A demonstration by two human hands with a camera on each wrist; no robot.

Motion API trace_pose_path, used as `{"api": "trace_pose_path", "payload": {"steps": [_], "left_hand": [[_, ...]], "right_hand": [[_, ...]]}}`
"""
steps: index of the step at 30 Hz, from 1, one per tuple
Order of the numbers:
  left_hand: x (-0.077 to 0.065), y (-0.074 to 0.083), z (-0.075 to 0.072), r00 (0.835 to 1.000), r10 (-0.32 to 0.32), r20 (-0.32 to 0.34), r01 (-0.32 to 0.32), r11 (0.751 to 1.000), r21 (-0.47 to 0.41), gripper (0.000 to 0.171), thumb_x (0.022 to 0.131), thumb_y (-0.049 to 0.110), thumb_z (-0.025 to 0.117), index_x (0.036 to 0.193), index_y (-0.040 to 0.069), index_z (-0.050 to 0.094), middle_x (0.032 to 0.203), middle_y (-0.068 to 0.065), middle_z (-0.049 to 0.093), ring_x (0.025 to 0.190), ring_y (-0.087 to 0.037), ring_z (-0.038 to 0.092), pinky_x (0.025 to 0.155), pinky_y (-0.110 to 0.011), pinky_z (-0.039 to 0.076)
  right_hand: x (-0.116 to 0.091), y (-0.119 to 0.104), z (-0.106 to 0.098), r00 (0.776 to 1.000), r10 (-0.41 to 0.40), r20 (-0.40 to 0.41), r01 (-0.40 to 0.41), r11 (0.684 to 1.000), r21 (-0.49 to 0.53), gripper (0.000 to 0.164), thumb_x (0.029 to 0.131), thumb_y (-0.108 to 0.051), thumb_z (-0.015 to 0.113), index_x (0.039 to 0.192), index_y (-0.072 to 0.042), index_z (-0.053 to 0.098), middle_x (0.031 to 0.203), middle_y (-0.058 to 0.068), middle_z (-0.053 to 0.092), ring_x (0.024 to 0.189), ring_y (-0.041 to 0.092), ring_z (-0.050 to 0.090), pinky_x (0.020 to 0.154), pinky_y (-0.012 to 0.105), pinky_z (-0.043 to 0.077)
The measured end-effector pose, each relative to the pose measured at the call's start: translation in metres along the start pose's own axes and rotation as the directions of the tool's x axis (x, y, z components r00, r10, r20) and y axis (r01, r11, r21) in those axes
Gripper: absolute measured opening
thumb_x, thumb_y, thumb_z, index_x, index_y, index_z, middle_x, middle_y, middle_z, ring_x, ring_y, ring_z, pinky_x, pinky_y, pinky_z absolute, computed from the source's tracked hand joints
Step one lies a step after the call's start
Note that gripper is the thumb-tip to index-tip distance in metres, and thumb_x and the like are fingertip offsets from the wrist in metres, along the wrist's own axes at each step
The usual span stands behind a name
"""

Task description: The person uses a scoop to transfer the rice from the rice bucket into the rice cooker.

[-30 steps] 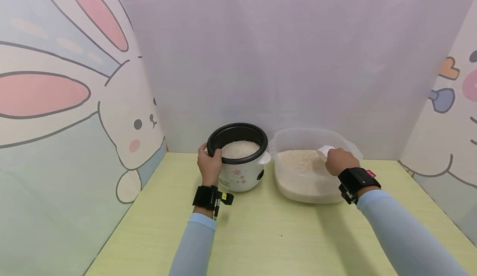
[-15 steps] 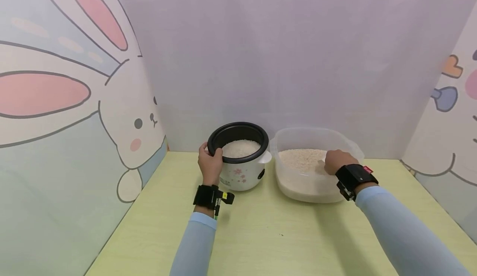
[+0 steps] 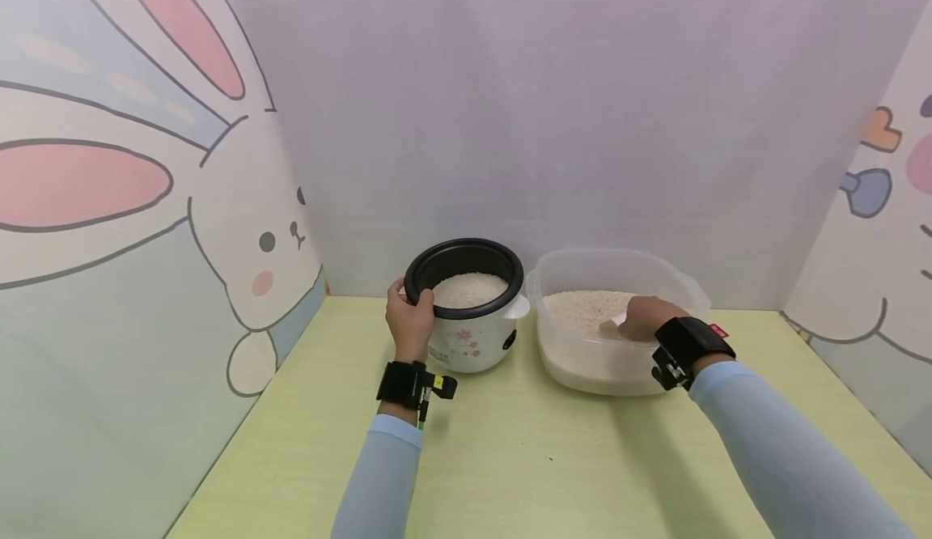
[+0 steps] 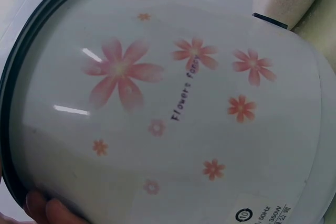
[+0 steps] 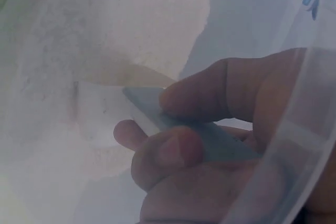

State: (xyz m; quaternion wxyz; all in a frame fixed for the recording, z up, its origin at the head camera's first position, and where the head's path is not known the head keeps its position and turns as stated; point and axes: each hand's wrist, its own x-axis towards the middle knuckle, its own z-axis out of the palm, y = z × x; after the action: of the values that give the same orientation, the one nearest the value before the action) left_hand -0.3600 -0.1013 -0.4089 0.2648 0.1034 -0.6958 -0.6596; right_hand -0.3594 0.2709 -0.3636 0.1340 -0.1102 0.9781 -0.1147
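A white rice cooker with pink flowers and a black rim stands at the middle back, its pot holding white rice. My left hand grips the cooker's left side, thumb up by the rim; its fingertips show low in the left wrist view. To the right, a translucent plastic tub holds more rice. My right hand reaches inside it, holding a white scoop by the handle. The right wrist view, through the tub wall, shows thumb and fingers around the scoop handle.
Both vessels stand side by side on a pale yellow-green table, near the lilac back curtain. Side panels with a cartoon rabbit on the left and another drawing on the right flank the table.
My right hand has moved slightly left and down inside the tub. The scoop dropped from view half a second ago and shows again now, left of the hand. My left hand stays on the cooker.
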Motion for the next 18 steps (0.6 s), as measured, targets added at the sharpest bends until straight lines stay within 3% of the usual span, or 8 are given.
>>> {"api": "trace_pose_path", "payload": {"steps": [10,18], "left_hand": [[0.0003,-0.0016,-0.0008,1.0,0.015,0.01,-0.015,1.0,0.0,0.057,0.093,0.016,0.059,0.147,0.003,0.046,0.084,-0.006,0.047,0.07,-0.019,0.046,0.061,-0.031,0.038],[-0.001,-0.0002,-0.0011,1.0,0.018,0.003,-0.018,1.0,0.006,0.058,0.093,0.017,0.059,0.148,0.002,0.046,0.086,-0.007,0.048,0.071,-0.02,0.047,0.062,-0.031,0.039]], "right_hand": [[-0.0032,-0.0068,-0.0041,0.991,-0.128,0.036,0.124,0.988,0.089,0.045,0.093,-0.018,0.052,0.051,-0.024,0.037,0.05,-0.011,0.025,0.048,0.007,0.019,0.052,0.028,0.022],[-0.0028,-0.006,-0.003,0.987,-0.16,0.035,0.153,0.978,0.14,0.045,0.092,-0.017,0.052,0.051,-0.024,0.036,0.049,-0.01,0.025,0.047,0.008,0.018,0.053,0.028,0.021]]}}
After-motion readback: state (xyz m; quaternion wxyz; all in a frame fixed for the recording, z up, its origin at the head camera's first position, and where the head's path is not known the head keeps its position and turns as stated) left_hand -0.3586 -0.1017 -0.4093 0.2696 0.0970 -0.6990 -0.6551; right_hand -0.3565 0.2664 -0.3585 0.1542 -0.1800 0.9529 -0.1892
